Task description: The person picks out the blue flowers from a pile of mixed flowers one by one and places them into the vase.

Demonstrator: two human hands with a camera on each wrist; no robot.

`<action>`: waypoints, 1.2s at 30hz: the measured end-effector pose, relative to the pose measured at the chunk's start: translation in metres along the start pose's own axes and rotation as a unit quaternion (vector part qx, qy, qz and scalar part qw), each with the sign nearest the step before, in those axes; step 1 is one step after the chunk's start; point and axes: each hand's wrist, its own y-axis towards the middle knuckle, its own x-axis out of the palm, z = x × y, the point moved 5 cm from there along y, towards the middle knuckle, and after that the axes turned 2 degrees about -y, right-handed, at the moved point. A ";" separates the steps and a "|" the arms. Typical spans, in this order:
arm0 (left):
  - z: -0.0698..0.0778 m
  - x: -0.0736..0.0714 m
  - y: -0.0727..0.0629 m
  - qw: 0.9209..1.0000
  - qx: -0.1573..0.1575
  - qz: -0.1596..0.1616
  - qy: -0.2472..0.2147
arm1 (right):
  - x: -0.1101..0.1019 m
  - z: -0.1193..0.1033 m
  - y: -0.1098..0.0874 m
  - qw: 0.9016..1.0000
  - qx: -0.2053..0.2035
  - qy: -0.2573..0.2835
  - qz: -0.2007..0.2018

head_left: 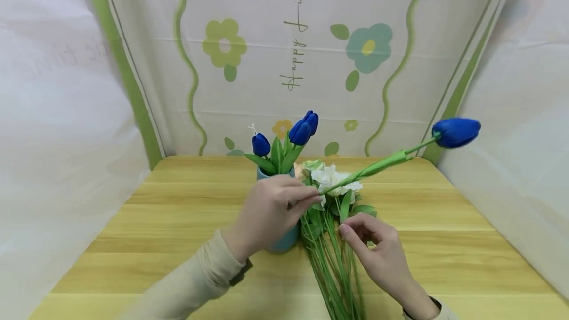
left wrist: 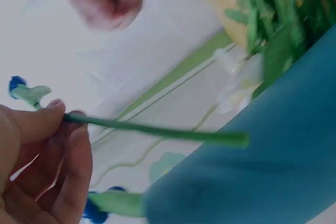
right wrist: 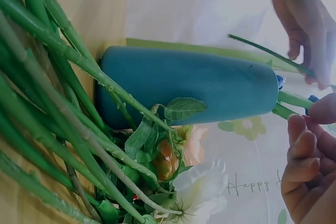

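Observation:
My left hand [head_left: 273,211] pinches the stem of a blue tulip [head_left: 457,132] between thumb and fingers. In the head view its flower points to the upper right, above the bunch. On the left wrist view, the bare stem end [left wrist: 210,137] sticks out past the fingertips, in front of the blue vase [left wrist: 252,156]. That vase stands upright behind my left hand, with several blue tulips [head_left: 300,132] and green leaves in it. My right hand [head_left: 378,251] hovers by the bunch's stems, fingers loosely bent, with nothing visible between them.
A bunch of cut flowers lies on the wooden table [head_left: 178,201] right of the vase, with a white bloom [head_left: 329,178], a peach bloom [right wrist: 193,142] and many long green stems [head_left: 331,265]. A printed curtain [head_left: 266,4] hangs behind and white sheets [head_left: 58,88] flank both sides.

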 end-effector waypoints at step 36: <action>-0.034 -0.019 0.064 0.988 -0.016 -0.128 0.087 | 0.002 0.009 -0.003 0.997 0.071 -0.030 -0.026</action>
